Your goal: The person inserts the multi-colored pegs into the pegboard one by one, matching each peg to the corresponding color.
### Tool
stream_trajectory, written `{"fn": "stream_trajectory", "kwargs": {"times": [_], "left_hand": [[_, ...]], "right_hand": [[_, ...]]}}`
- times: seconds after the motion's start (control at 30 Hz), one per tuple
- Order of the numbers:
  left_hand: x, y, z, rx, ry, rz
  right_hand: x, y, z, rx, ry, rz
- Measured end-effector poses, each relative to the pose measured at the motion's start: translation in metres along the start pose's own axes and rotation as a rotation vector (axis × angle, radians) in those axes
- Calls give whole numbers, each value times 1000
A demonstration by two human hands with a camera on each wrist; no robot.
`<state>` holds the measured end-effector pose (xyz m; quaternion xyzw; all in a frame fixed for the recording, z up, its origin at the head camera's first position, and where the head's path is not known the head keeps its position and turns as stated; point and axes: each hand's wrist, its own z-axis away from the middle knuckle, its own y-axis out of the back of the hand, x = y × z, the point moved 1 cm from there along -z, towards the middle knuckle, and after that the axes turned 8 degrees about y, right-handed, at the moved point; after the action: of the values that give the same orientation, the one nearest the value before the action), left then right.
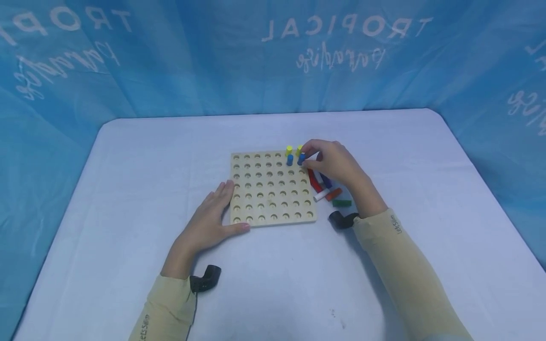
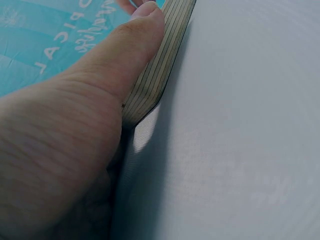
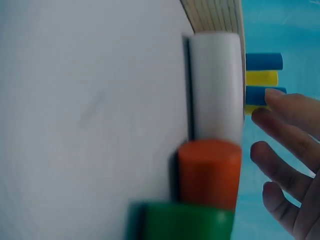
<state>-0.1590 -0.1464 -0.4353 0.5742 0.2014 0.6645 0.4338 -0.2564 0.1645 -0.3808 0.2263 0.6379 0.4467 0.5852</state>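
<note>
A square wooden pegboard (image 1: 269, 201) with rows of round holes lies on the table. Along its left edge rests my left hand (image 1: 209, 220), fingers straight and thumb at the near left corner. At the far right corner my right hand (image 1: 337, 161) pinches a blue peg (image 1: 301, 159), which stands upright in the board. Beside it stands another blue peg (image 1: 290, 160), and behind them are a yellow peg (image 1: 289, 150) and a second yellow peg (image 1: 299, 149). In the right wrist view, the thumb touches the nearer blue peg (image 3: 255, 95).
Loose pegs lie against the board's right side: red (image 1: 314, 182), dark blue (image 1: 326, 181), white (image 1: 322, 194), orange (image 1: 334, 194) and green (image 1: 342, 203). A white cloth covers the table (image 1: 273, 284). Blue curtains (image 1: 256, 71) with lettering hang around it.
</note>
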Motion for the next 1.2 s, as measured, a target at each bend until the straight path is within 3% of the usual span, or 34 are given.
{"fn": "stream_trajectory", "kwargs": {"times": [0.27, 0.5, 0.87, 1.2], "left_hand": [[-1, -2, 0, 4, -7, -11], [0, -2, 0, 8, -13, -16], [-1, -2, 0, 8, -11, -16], [-1, -4, 0, 8, -18, -11]], "right_hand": [[7, 21, 8, 80, -55, -58], [28, 39, 18, 163, -105, -94], [66, 42, 29, 117, -215, -54], [78, 38, 33, 33, -261, -95]]}}
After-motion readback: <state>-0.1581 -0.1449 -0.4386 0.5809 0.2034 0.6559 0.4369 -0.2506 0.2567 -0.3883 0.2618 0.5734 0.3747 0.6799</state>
